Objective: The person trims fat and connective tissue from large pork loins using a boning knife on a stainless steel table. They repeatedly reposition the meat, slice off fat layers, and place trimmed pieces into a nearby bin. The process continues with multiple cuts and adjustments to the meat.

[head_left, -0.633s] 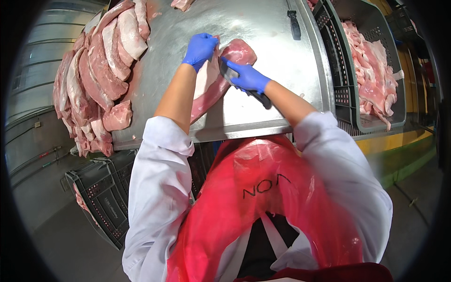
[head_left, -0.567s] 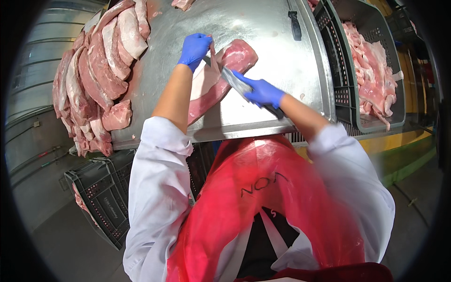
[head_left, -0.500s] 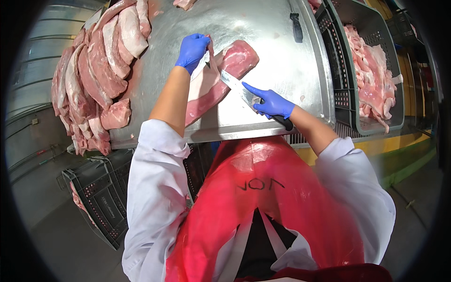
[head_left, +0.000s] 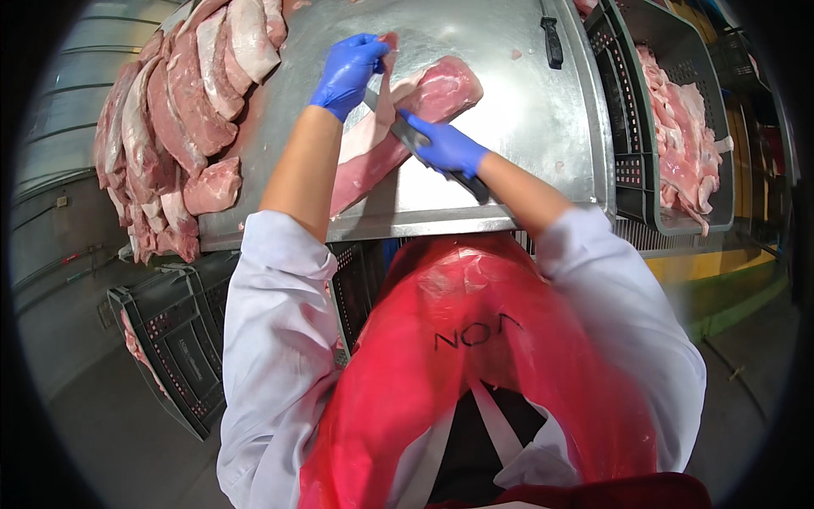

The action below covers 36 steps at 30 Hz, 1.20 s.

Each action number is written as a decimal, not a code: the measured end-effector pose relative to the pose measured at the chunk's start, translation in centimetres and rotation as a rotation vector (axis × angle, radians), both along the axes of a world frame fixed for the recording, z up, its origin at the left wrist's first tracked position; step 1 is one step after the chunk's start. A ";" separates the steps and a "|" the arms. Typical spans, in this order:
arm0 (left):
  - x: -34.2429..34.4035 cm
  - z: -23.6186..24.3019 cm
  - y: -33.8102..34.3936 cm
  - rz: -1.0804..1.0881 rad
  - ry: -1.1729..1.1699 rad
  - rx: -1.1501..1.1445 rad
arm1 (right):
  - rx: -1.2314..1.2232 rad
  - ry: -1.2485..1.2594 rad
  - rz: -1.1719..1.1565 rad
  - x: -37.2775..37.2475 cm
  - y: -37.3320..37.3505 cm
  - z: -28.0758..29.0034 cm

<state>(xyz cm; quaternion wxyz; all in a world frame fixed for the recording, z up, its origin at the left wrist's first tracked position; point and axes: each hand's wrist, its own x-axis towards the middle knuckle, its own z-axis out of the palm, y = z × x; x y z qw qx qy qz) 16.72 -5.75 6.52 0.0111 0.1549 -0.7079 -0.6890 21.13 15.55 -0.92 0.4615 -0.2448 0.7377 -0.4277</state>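
Note:
A long piece of pork loin (head_left: 441,92) lies slantwise on the metal table, pink with a pale fat layer. My left hand (head_left: 348,75), in a blue glove, is closed on a strip of fat (head_left: 387,85) and holds it up off the loin. In my gloved right hand (head_left: 449,146) is a knife (head_left: 410,136) with a black handle, its index finger along the blade's back. The blade passes between the raised strip and the meat, its tip showing near my left wrist.
Several pork loins (head_left: 174,110) are heaped at the table's left edge. Another black-handled knife (head_left: 552,42) lies at the far right of the metal table (head_left: 509,199). A grey crate (head_left: 653,225) of trimmings (head_left: 678,127) stands right; another crate (head_left: 174,339) is low on the left.
My right hand has pushed the knife left and away, deeper under the strip. My left hand still grips the strip, a little higher in the picture. The whole view has shifted slightly.

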 end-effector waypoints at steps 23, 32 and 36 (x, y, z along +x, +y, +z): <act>4.1 3.4 -7.4 -0.005 0.254 0.261 | -0.080 -0.038 -0.099 7.6 -8.6 -2.4; 8.8 8.6 -8.8 0.017 0.385 0.401 | -0.021 -0.032 -0.031 9.5 -12.1 -0.8; 10.5 10.2 -10.4 0.063 0.435 0.406 | 0.042 0.078 0.016 13.5 -11.8 -1.4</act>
